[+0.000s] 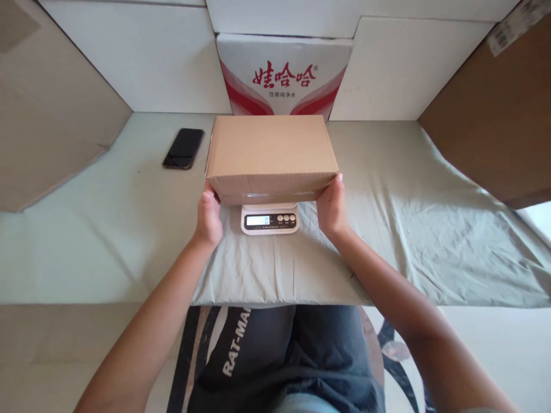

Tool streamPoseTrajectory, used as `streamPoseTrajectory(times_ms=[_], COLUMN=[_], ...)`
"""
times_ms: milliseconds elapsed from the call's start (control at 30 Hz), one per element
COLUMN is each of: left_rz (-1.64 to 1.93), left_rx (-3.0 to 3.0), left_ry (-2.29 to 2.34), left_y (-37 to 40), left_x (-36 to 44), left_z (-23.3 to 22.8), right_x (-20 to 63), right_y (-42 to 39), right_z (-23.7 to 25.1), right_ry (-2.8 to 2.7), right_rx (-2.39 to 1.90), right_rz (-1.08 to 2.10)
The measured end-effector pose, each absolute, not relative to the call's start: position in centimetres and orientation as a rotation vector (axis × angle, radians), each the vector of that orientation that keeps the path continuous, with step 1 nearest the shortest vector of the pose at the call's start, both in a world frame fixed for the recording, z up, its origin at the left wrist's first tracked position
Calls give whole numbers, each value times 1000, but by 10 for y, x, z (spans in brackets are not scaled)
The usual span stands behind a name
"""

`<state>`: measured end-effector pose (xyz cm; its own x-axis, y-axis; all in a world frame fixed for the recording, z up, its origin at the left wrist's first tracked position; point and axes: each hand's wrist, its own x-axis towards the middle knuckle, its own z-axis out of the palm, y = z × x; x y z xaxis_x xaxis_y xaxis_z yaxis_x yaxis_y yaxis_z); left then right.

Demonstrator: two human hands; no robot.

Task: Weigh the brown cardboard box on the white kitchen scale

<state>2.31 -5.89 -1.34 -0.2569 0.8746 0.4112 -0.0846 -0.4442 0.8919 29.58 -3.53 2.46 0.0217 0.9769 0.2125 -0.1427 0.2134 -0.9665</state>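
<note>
Between my two hands is a closed brown cardboard box point(272, 146), its near side facing me. My left hand point(209, 215) grips the lower left corner, its fingers mostly hidden under and behind the box. At the lower right corner, my right hand point(333, 207) holds the other end, thumb up along the edge. A white digital kitchen scale point(270, 230) shows its front beneath the box, with its display reading 0. The scale's platform is hidden by the box, so I cannot tell whether they touch.
Left of the box, a black smartphone point(184, 148) lies on the green cloth point(107, 246). A white and red printed carton point(284, 74) stands behind, between white panels. Large brown cardboard boxes flank the surface at left point(51, 115) and right point(495, 115).
</note>
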Motion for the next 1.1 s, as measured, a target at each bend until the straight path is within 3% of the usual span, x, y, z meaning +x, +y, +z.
streamPoseTrajectory(times_ms=[667, 900, 1100], left_rz=[1754, 1836, 1871], left_rx=[1342, 1341, 1169], left_ry=[1026, 1116, 1053], left_y=[-59, -37, -18], left_x=[20, -18, -31], left_z=[-13, -42, -53], right_x=[297, 309, 320], right_y=[-34, -23, 3], right_z=[16, 22, -8], right_ry=[-1163, -1166, -1091], right_rx=[-958, -918, -948], right_rz=[1086, 1060, 1043])
